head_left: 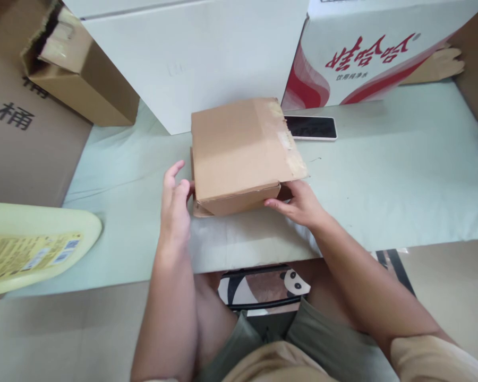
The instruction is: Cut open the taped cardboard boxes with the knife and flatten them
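A small brown cardboard box (239, 151) lies on the pale green table (382, 180), with strips of old tape along its right edge. My left hand (175, 204) stands beside the box's left near corner, fingers stretched upward and apart, thumb touching the box's side. My right hand (298, 201) is at the box's near right corner, fingers curled against its front flap and underside.
A phone (310, 128) lies screen-up just right of the box. Behind stand a large white box (191, 58) and a white carton with red print (366, 53). Brown cartons (75, 74) crowd the left. A yellow plastic thing (32, 249) juts in at left.
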Motion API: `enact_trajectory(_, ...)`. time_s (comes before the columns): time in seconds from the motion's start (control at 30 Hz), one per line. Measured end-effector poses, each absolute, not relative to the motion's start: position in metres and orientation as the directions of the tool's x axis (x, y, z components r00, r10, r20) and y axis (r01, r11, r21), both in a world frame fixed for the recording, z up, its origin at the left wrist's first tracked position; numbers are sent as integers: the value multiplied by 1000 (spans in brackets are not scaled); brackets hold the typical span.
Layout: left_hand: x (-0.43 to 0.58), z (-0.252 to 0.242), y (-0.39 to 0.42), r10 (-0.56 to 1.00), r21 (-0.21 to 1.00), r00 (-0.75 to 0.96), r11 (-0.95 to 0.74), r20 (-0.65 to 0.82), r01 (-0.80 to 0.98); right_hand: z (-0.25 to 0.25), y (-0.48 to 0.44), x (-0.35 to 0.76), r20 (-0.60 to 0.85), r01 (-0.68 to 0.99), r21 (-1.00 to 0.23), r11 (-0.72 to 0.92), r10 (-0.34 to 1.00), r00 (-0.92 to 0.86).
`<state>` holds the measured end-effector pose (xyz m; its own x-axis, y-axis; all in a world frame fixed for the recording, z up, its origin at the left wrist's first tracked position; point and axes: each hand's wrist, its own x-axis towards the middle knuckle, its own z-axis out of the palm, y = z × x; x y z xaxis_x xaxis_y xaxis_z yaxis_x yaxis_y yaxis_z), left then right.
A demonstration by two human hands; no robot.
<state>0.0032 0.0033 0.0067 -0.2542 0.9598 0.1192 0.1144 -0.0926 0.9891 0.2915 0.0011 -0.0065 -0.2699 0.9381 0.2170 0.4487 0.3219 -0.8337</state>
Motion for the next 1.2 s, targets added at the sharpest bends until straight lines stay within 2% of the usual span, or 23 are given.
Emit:
enact_trajectory(0.07, 4, 12, 3, 945, 996, -317, -76, 85, 40, -7, 1, 292, 241, 451, -834, 317, 946, -218)
enact_trajectory(0.17, 7, 18, 2, 911, 980, -369, -199, 187, 4, -8, 1, 292, 234, 456, -848, 270, 963, -134)
enact_trajectory(0.27, 12, 22, 1, 918, 958, -314, -278, 243, -73, -7, 1, 291, 187, 440, -874, 206, 978, -87)
enact_trajectory(0.43, 25, 22, -1, 958, 945, -159, -268, 240, -186, -6, 1, 290, 146, 371, -915, 157, 988, -56)
enact_trajectory(0.7, 22, 17, 2, 946, 953, -177, -289, 270, -93, -6, 0, 290, 224, 393, -901, 182, 973, 63)
enact_trajectory(0.8, 16, 18, 3, 918, 962, -325, -263, 226, -75, -1, -2, 288, 242, 333, -924, 190, 963, 121)
enact_trajectory(0.9, 13, 20, 7, 889, 973, -457, -128, 28, -190, 3, -3, 289, 217, 226, -959, 172, 957, 190)
enact_trajectory(0.97, 12, 23, 9, 889, 956, -435, 12, -144, -292, 4, -3, 290, 153, 137, -982, 127, 966, 209)
enact_trajectory(1.03, 13, 28, 9, 892, 930, -387, 89, -235, -358, 5, -2, 289, 88, 55, -995, 78, 974, 210)
enact_trajectory(1.1, 15, 33, 8, 902, 918, -377, 48, -210, -394, 6, 0, 287, 40, -14, -999, 44, 977, 210)
enact_trajectory(1.2, 15, 41, 6, 897, 920, -440, -128, -51, -369, 10, 1, 285, -20, -119, -993, 8, 972, 236)
